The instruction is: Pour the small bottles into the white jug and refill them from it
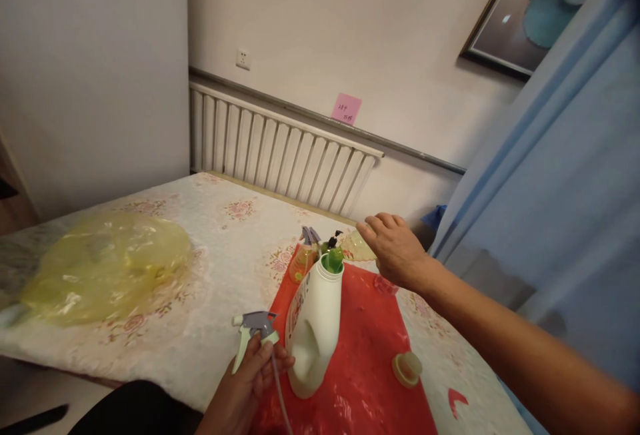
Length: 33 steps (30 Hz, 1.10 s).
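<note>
My left hand (253, 372) is closed around a grey and pale-green trigger spray head (257, 325), its thin dip tube hanging down. Just right of it stands a large white bottle (317, 328) with its mouth uncovered; something green (334, 258) shows at the mouth. Beyond it are an orange spray bottle (301, 263) and another grey spray trigger, partly hidden. My right hand (393, 248) is stretched out above the far right side of the red sheet (370, 328), fingers extended and slightly bent. Its underside is hidden, and nothing shows in it.
A pale round cap (407, 369) and a pink lid-like item (385, 284) lie on the red sheet. A crumpled yellow plastic bag (110, 268) rests on the flowered tablecloth (225, 275) to the left. The radiator (285, 148) and blue curtain (540, 188) border the table.
</note>
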### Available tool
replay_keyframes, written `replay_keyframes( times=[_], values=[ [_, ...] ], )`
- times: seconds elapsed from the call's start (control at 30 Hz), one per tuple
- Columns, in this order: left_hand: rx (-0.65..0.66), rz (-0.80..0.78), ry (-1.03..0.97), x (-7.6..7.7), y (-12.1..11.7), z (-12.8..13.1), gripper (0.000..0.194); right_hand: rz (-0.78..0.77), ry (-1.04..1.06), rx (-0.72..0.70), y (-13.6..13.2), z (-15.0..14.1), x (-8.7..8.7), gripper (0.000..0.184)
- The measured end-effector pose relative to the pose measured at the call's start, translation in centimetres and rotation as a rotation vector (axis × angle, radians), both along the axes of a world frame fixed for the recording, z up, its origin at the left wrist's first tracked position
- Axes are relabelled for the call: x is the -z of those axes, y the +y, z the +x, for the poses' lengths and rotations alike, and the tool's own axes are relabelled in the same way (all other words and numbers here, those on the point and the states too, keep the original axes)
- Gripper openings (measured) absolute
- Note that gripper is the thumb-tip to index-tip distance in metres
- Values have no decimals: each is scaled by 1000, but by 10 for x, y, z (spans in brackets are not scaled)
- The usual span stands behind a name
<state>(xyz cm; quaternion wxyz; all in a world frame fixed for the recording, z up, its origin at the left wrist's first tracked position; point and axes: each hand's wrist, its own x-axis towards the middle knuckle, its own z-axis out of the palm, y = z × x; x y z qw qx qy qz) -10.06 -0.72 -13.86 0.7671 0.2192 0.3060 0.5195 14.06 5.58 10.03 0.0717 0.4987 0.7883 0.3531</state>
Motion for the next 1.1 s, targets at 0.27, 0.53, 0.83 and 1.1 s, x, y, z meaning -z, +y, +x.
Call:
replay_keyframes(
  times=[0.27, 0.53, 0.83, 1.1],
  values=[
    [-6, 19, -2, -15, 1, 3, 21, -22, 213, 31, -3, 17, 20, 59],
    [-34, 162, 41, -62, 10, 15, 22, -171, 918, 3, -20, 45, 88, 70],
    [-150, 421, 67, -135, 20, 45, 24, -353, 1288, 104, -75, 39, 156, 77],
    [-207, 707, 287, -161, 20, 73, 16, -414, 1382, 146, -114, 37, 166, 73]
  ],
)
